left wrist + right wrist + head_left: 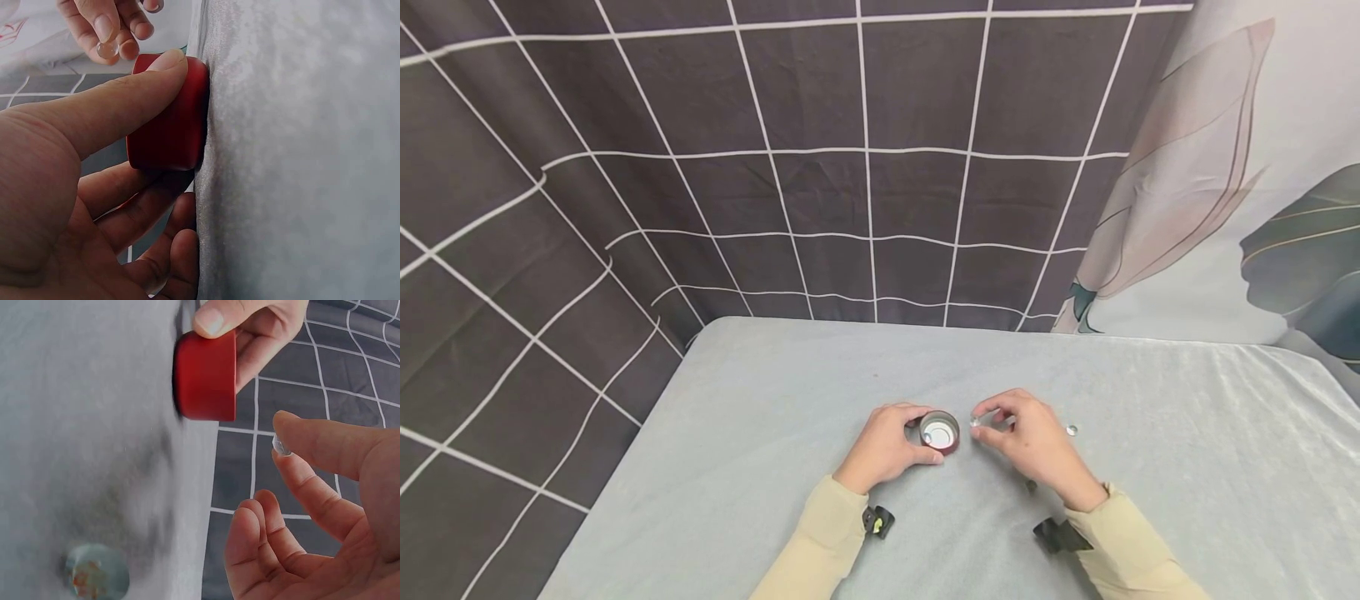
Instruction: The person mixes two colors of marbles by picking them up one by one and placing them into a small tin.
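Observation:
A small round red cup (952, 450), silvery inside, stands on the cloth near the middle of the head view. My left hand (887, 442) grips its side, the thumb along the wall of the red cup (181, 125) in the left wrist view. Something small and glassy shows on its pale bottom. Just to the right, my right hand (1032, 437) pinches a clear glass bead (281, 447) between thumb and index finger, a short gap from the cup's rim. The other right fingers are loosely curled and hold nothing.
A pale grey velvety cloth covers the table (760, 383). One glass pebble (1072, 430) lies right of my right hand; a darker small piece (1031, 485) lies partly under its wrist. A greenish pebble with orange inside (97, 572) is blurred. Gridded dark curtains (812, 192) hang behind.

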{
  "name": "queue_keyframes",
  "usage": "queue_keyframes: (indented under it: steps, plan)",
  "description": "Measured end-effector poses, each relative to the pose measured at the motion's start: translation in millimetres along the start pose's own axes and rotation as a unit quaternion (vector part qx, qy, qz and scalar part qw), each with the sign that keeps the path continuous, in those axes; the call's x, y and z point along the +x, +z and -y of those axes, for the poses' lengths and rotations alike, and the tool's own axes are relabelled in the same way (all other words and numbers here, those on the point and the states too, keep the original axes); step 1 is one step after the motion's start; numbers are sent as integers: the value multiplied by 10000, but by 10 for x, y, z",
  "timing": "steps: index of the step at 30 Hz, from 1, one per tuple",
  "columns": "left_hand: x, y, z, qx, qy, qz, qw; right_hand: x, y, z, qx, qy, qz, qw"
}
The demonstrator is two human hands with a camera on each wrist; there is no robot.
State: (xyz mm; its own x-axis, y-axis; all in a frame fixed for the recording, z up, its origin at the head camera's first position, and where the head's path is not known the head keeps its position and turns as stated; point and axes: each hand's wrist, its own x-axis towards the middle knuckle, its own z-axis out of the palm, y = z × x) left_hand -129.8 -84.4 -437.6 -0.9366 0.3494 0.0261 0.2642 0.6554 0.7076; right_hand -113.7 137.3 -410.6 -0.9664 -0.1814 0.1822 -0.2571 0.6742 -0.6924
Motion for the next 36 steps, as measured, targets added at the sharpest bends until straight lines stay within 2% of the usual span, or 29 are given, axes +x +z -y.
queue_keyframes:
  steps: [36]
  plan:
    - [2, -1, 8, 71, 39, 59, 10000, 46, 229, 96, 220, 186, 173, 9994]
